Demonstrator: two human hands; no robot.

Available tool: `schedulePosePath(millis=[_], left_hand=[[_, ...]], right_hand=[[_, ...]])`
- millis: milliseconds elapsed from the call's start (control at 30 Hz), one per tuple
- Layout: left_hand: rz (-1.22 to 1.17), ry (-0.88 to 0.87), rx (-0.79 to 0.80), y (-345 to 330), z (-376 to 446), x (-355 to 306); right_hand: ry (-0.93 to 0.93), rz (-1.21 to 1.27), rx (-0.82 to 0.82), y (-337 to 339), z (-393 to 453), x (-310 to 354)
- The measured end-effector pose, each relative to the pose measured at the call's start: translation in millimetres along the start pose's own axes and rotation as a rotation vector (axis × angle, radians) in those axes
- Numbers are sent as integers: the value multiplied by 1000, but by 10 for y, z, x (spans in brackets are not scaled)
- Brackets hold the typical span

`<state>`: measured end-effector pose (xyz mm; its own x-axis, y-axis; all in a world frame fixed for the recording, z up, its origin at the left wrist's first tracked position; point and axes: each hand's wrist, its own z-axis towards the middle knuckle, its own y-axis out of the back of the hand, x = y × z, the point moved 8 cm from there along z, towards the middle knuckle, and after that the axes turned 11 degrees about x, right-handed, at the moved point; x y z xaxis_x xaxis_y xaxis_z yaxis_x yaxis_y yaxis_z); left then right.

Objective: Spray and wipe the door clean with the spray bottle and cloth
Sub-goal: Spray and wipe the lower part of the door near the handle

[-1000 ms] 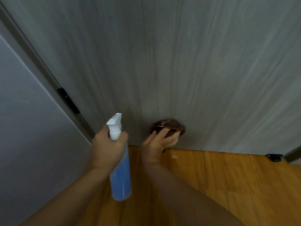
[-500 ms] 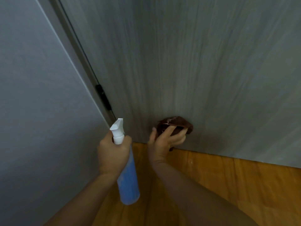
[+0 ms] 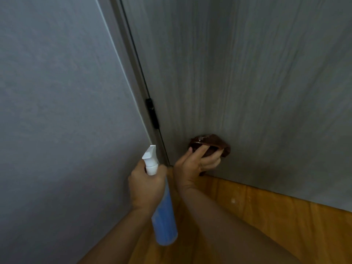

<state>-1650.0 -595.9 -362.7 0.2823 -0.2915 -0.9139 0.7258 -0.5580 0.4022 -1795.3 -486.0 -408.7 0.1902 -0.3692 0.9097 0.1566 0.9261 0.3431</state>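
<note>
Grey wall [image 3: 57, 111], black hinge [image 3: 152, 115], wooden floor [image 3: 276, 216].

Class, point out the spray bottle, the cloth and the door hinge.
spray bottle [image 3: 164, 223]: head view, blue body below the hand.
cloth [image 3: 208, 140]: head view, brown top fold against the door.
hinge [image 3: 152, 115]: head view, black middle.

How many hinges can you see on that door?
1. A single black hinge sits on the door at its left edge, above the spray bottle. Others higher up may lie out of view.
</note>
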Motion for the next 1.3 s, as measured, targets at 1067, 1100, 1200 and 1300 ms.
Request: schedulePosePath(millis=[1067, 1100, 1200, 1300], left_hand=[[-103, -344, 108, -378, -173, -1481], [-110, -355, 120, -431, -193, -1569], [-135, -402, 136, -542, -237, -1849], [-146, -444, 138, -599, -309, -2115]], right_hand=[[435, 240, 331, 2048, 683, 1040], [438, 247, 322, 2128, 715, 1061], [424, 252, 324, 2315, 815, 1120], [445, 226, 309, 2492, 900, 1198]])
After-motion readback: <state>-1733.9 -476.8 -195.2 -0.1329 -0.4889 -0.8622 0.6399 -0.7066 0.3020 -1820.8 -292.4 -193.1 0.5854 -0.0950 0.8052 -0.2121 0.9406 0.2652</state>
